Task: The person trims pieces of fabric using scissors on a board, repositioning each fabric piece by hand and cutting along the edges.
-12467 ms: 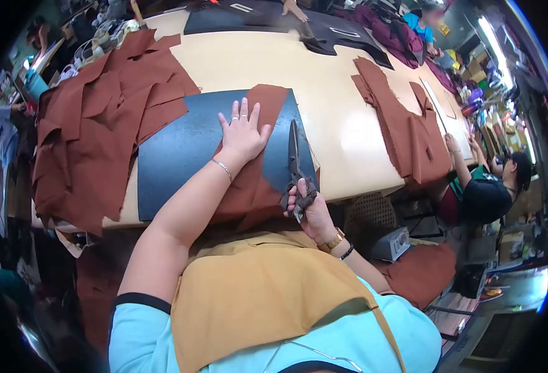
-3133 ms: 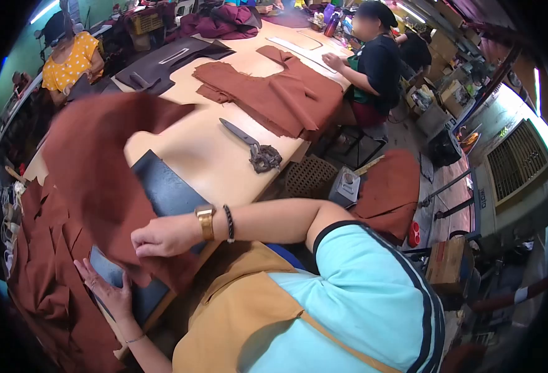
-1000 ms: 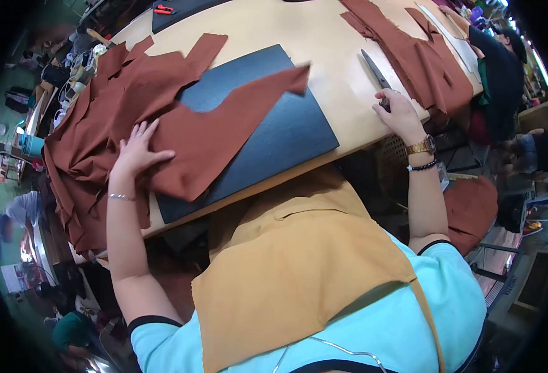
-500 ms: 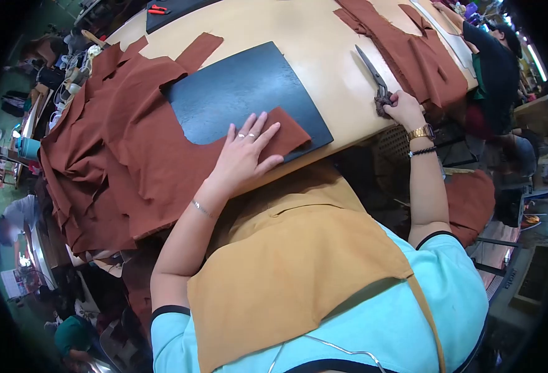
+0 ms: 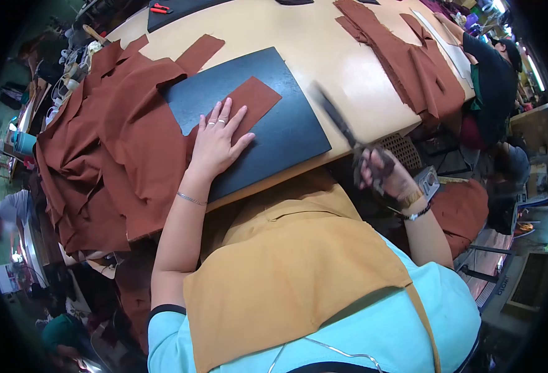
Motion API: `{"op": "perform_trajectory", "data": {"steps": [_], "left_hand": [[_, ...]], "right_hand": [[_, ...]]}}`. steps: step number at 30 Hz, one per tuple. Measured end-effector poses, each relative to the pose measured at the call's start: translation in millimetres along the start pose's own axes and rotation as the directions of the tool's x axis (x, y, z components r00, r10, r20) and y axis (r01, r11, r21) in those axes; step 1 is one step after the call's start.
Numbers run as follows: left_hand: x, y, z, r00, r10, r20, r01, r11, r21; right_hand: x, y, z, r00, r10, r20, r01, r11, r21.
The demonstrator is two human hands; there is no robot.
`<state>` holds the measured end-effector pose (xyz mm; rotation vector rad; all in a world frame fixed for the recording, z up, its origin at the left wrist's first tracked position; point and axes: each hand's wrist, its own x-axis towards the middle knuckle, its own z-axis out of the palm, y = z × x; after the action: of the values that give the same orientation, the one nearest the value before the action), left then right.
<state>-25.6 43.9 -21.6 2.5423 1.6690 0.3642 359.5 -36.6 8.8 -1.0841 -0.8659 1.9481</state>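
My left hand (image 5: 219, 138) lies flat with its fingers spread, pressing a strip of reddish-brown fabric (image 5: 252, 102) onto a black board (image 5: 292, 130). The strip joins or lies against the large crumpled spread of the same fabric (image 5: 112, 143) to the left; my hand hides where they meet. Off the board's right edge, my right hand (image 5: 386, 174) grips a pair of scissors (image 5: 337, 118) by dark wrapped handles. Their blades are blurred by motion and point up and away, over the table's front edge.
On the pale table (image 5: 342, 56), more reddish-brown fabric (image 5: 420, 74) lies at the right beside a long white ruler-like strip (image 5: 445, 46). A red cutter (image 5: 161, 9) rests on another dark board (image 5: 184, 12) at the far left. Another person (image 5: 497, 87) works at the right end.
The scissors have been lifted off the table in my right hand and swung left and toward me. My left hand has shifted left, and the fabric strip now points farther up the board.
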Motion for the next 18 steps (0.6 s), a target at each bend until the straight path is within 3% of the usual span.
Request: {"op": "perform_trajectory", "data": {"steps": [1, 2, 5, 10, 13, 18], "left_hand": [[0.0, 0.0, -0.6, 1.0, -0.003, 0.008, 0.003, 1.0, 0.01], [0.2, -0.5, -0.4, 1.0, 0.002, 0.013, -0.002, 1.0, -0.004], [-0.8, -3.7, 0.2, 0.999, 0.026, 0.023, -0.024, 0.998, -0.061], [-7.4, -4.5, -3.9, 0.996, 0.082, 0.027, -0.077, 0.985, -0.152], [-15.5, 0.5, -8.4, 0.994, 0.102, 0.036, -0.099, 0.991, -0.086], [-24.5, 6.1, -15.9, 0.99, 0.12, 0.07, -0.114, 0.99, -0.087]], "right_hand": [[-5.9, 8.7, 5.9, 0.996, 0.06, 0.06, -0.06, 0.998, 0.009], [-10.7, 10.3, 14.1, 0.987, 0.148, 0.055, -0.142, 0.984, -0.109], [-7.9, 22.9, 26.1, 0.955, 0.24, 0.177, -0.225, 0.969, -0.099], [7.6, 43.4, 29.8, 0.964, 0.185, 0.193, -0.21, 0.971, 0.114], [17.9, 46.0, 36.3, 0.975, 0.157, 0.159, -0.182, 0.971, 0.155], [26.1, 37.5, 50.5, 0.989, 0.119, 0.086, -0.114, 0.992, -0.059]]}}
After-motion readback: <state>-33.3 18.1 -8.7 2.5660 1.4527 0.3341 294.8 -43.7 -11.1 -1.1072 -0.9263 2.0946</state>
